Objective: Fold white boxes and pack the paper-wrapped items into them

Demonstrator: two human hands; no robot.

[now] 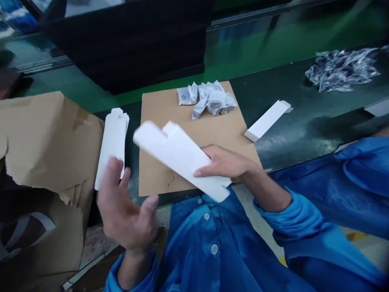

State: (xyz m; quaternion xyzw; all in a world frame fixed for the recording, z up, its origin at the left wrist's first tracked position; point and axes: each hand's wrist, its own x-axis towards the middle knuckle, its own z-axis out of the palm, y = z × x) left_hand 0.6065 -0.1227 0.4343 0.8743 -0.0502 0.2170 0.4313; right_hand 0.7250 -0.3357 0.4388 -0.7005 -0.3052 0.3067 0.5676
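White carton (179, 158), near end clasped between thumb and fingers of right hand (223, 162), seemingly leaving far flaps (172, 128) clear; above cardboard sheet (156, 176). Left hand (129, 215) empty, fingers parted, near carton stack (112, 142). Beyond: wrapped pieces (215, 100), perhaps set back for room.

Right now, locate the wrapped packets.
In the head view, just right of centre, the wrapped packets lie far back on the cardboard sheet, beyond the right hand.

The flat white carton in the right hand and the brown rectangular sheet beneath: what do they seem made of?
Flat white carton: probably thin paperboard, smooth and matte, judging by its cut flaps. Brown rectangular sheet: likely cardboard, from its dull brown face; no fluting visible.
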